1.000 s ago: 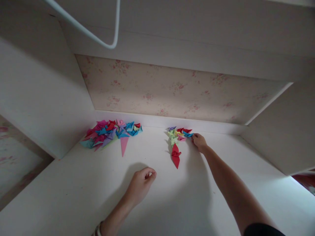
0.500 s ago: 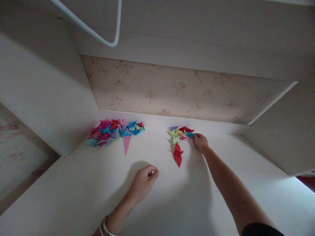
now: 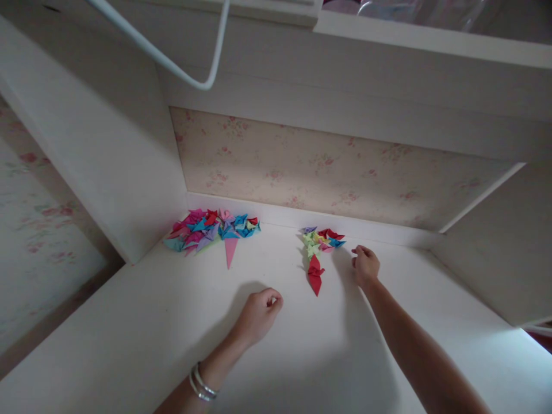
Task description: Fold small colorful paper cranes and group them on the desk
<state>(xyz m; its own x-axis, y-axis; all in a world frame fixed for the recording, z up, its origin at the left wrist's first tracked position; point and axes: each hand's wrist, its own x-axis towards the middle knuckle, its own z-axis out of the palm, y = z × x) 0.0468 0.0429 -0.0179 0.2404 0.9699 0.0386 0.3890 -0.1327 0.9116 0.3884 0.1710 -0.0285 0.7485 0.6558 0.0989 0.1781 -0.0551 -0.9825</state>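
Note:
A large heap of folded paper pieces [image 3: 211, 229] in pink, blue, red and purple lies at the back left of the white desk [image 3: 302, 345], with a pink triangle [image 3: 230, 250] pointing out of it. A smaller cluster of folded pieces [image 3: 321, 238] lies at the back middle, with a red folded piece [image 3: 315, 275] below it. My right hand [image 3: 366, 265] hovers just right of the small cluster, fingers loosely curled, holding nothing I can see. My left hand [image 3: 260, 313] rests on the desk in a loose fist, with bracelets on the wrist.
A floral-papered back wall [image 3: 323, 167] and white side panels [image 3: 107, 155] box in the desk. An overhanging shelf sits above, and a white bar [image 3: 172, 60] crosses the top left.
My right hand has come away from the small cluster, moving back and to the right. My left hand has hardly moved. The view has tilted up slightly.

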